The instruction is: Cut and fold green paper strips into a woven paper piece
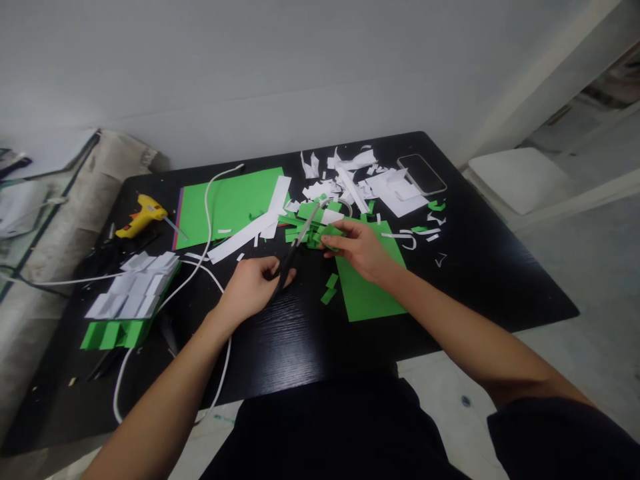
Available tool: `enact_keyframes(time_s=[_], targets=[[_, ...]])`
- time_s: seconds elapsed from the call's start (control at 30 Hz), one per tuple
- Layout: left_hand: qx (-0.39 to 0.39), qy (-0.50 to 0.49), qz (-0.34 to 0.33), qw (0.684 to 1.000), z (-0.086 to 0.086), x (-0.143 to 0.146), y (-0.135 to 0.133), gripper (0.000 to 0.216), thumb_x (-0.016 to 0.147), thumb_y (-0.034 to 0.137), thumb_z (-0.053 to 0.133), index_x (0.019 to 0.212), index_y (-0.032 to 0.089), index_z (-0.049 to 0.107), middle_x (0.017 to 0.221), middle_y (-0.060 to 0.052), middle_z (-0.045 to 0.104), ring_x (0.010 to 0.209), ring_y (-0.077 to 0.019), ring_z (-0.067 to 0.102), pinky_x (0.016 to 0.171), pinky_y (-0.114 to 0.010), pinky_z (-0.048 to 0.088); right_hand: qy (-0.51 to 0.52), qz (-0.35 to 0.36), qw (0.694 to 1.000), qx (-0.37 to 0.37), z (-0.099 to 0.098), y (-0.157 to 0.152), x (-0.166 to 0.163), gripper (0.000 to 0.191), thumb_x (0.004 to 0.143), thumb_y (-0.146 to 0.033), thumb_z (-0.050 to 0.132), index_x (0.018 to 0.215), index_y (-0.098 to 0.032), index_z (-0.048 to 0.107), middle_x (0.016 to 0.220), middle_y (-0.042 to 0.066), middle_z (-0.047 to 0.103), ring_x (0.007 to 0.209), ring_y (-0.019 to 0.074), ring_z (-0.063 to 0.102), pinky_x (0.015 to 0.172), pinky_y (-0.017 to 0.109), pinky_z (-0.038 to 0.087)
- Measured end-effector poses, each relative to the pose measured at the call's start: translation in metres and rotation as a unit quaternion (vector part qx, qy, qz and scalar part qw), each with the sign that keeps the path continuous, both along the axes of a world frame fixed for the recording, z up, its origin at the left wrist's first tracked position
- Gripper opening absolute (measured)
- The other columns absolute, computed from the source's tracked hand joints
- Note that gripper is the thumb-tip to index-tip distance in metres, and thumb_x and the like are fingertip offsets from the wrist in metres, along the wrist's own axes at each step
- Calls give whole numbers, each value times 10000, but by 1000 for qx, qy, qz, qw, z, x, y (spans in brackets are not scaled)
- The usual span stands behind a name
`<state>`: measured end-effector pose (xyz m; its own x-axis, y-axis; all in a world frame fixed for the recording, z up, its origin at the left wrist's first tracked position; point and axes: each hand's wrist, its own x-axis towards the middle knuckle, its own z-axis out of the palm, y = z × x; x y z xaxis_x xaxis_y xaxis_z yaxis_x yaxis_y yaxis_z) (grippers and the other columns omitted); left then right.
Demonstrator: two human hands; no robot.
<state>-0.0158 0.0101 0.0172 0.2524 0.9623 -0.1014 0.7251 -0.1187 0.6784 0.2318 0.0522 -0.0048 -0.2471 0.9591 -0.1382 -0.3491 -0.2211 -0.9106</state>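
Observation:
My left hand (253, 283) is closed around the black handles of a pair of scissors (291, 257), whose blades point up and away over the cut paper. Between the thumb and fingers of my right hand (363, 250) is a small piece of green paper (331, 235), close to the right of the blades. Beneath and beyond it lies a pile of green paper pieces (306, 233). A green sheet (373, 293) lies under my right wrist, and two small green pieces (329, 290) rest to its left.
White paper scraps (345, 180) and a phone (423, 173) lie at the back right. On the left are a yellow glue gun (145, 215), a white cable (206, 207), a stack of coloured sheets (200, 213) and a folded white-and-green paper model (133, 293). A wall stands behind the black table (290, 347).

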Motion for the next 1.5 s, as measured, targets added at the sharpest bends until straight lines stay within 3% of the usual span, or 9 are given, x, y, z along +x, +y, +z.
enact_keyframes(time_s=[0.27,0.4,0.53,0.63,0.73,0.87,1.0,1.3,1.5], targets=[[5,-32,30,999,2,0,-2,441,892,551,670,647,215,524,610,21,510,594,-150,449,579,-302,325,-2,11,1000,-9,5,-1,-1,277,705,-342,943,848,-211,746,884,20,704,857,205,718,667,319,638],[11,-35,34,999,3,0,-3,355,893,525,662,755,204,600,707,1,593,672,-177,533,639,-319,384,21,25,999,-11,5,-1,-2,198,758,-336,895,844,-207,772,910,33,694,890,218,723,767,382,671],[19,-62,77,995,-2,0,0,318,897,508,684,883,191,700,809,-33,698,748,-205,613,692,-335,440,38,49,998,2,5,-2,-2,143,835,-321,777,925,-212,796,1085,76,736,1032,258,701,903,486,675],[5,-107,81,991,-4,3,2,339,887,502,709,1018,191,739,880,-46,745,792,-224,661,718,-342,484,44,73,996,-3,7,-4,-3,223,814,-257,733,1016,-217,819,1169,81,753,1112,272,682,1001,510,652],[-13,-137,79,987,-5,5,1,350,867,494,736,1035,188,742,876,-46,752,775,-220,670,712,-340,502,41,94,995,-7,8,-6,-5,330,774,-182,763,1094,-237,822,1230,60,754,1152,260,684,1074,497,622],[10,-103,92,990,-8,2,0,347,832,511,800,981,204,739,893,-46,756,807,-227,685,731,-347,504,16,99,995,8,7,-10,-7,437,766,-173,837,1189,-275,791,1116,30,759,1099,233,707,1062,483,627],[29,-96,90,991,-11,-2,1,340,819,510,826,962,217,729,916,-48,759,881,-253,708,770,-369,516,-26,72,997,29,3,-10,-7,445,725,-210,908,1146,-253,770,991,26,739,1029,233,717,983,471,652],[-29,-264,90,960,-3,8,0,393,741,378,853,1037,192,672,1081,-77,778,987,-253,728,936,-431,565,-105,90,985,103,-3,-10,-8,397,697,-293,962,1039,-233,771,1043,49,801,1050,233,754,1059,471,580],[-35,-292,65,954,-2,12,-2,392,692,281,859,1010,205,641,1037,-58,779,982,-250,735,910,-421,593,-87,123,982,114,-7,-15,-12,404,688,-315,975,1024,-229,768,1012,39,802,962,203,769,980,423,625]])
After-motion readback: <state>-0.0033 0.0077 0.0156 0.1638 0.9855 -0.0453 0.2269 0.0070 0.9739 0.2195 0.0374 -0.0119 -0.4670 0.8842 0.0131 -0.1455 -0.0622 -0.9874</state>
